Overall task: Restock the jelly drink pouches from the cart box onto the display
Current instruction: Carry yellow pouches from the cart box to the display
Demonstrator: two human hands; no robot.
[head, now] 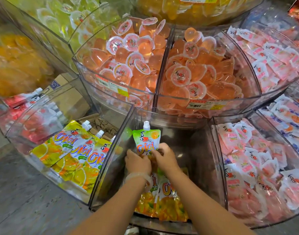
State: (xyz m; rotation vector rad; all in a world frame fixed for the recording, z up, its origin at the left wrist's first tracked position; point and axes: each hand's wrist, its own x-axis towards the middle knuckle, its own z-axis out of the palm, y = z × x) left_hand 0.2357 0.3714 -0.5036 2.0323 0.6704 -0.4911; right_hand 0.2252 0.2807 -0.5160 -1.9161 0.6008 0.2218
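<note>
Far left, we see yellow lemon jelly pouches [67, 150] stacked in their clear acrylic compartment [48, 173]. Moving in, our left hand [137, 162] is down in the middle compartment [111, 165], fingers curled onto the lower part of an upright green orange-flavour jelly pouch [146, 141], white cap pointing up. Right beside it, our right hand [165, 157] pinches the same pouch at its right edge. More orange pouches [164, 206] lie flat under our wrists. Above sits the bin of peach jelly cups [196, 73]; to the right, pink sachets [257, 170] fill the next compartment.
</note>
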